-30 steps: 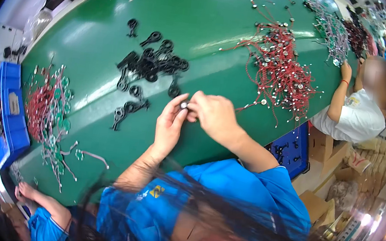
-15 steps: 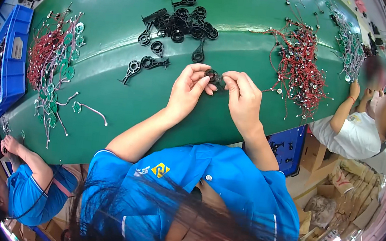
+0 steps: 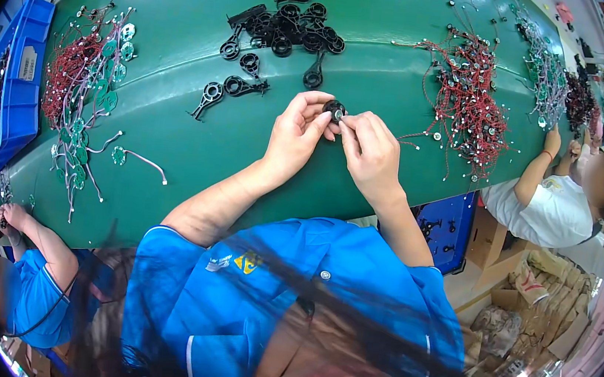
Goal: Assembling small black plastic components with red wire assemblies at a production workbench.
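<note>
Both hands, left hand (image 3: 295, 130) and right hand (image 3: 370, 150), pinch one black ring part (image 3: 334, 109); many black parts (image 3: 283, 26) wait unassembled, so work seems early.

Not much packaging here, honestly. There's a pale rectangular label (image 3: 27, 62) stuck on the inside of the blue bin (image 3: 19, 111) at the table's left end. Down in the lower right, on the floor beside the table, sit a few brown cardboard boxes (image 3: 529, 285). No screens or signs.
</note>
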{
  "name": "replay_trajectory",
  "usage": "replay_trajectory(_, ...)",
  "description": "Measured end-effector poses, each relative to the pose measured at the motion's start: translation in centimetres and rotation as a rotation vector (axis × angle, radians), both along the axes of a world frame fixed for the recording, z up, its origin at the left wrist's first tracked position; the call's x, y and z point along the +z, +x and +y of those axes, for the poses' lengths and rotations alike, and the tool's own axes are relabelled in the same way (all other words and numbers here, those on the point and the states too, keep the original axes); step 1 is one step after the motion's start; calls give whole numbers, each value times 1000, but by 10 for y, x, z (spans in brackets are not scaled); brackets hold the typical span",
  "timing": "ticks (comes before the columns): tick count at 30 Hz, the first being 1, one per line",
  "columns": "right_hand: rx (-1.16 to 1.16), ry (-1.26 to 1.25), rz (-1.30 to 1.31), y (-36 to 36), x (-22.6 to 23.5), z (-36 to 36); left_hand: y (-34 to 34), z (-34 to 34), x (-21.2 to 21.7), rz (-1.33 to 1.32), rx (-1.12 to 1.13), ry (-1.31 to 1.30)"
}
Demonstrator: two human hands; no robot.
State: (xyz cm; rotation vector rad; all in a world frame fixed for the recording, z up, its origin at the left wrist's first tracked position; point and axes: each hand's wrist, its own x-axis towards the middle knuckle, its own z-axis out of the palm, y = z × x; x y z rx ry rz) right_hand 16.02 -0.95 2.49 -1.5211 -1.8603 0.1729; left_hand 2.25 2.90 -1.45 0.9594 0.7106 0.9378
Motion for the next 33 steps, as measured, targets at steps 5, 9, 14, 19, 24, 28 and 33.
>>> replay_trajectory(5,25,13,-108,2,0,-3,3,-2,-1,-26,-10,11)
replay_trajectory(9,21,5,-154,1,6,-5,1,-3,-3,22,-41,80)
replay_trajectory(14,80,16,-177,6,6,-3,-3,3,1,17,-74,13)
replay_trajectory(19,122,46,-200,10,8,-5,-1,4,-2,45,-84,-27)
replay_trajectory(24,117,41,-131,9,4,-13,0,1,-1,55,-107,-3)
replay_trajectory(28,95,59,-113,8,3,-19,-1,-2,-3,79,-111,15)
replay_trajectory(33,80,63,-105,8,0,-28,-2,-6,-5,107,-101,33)
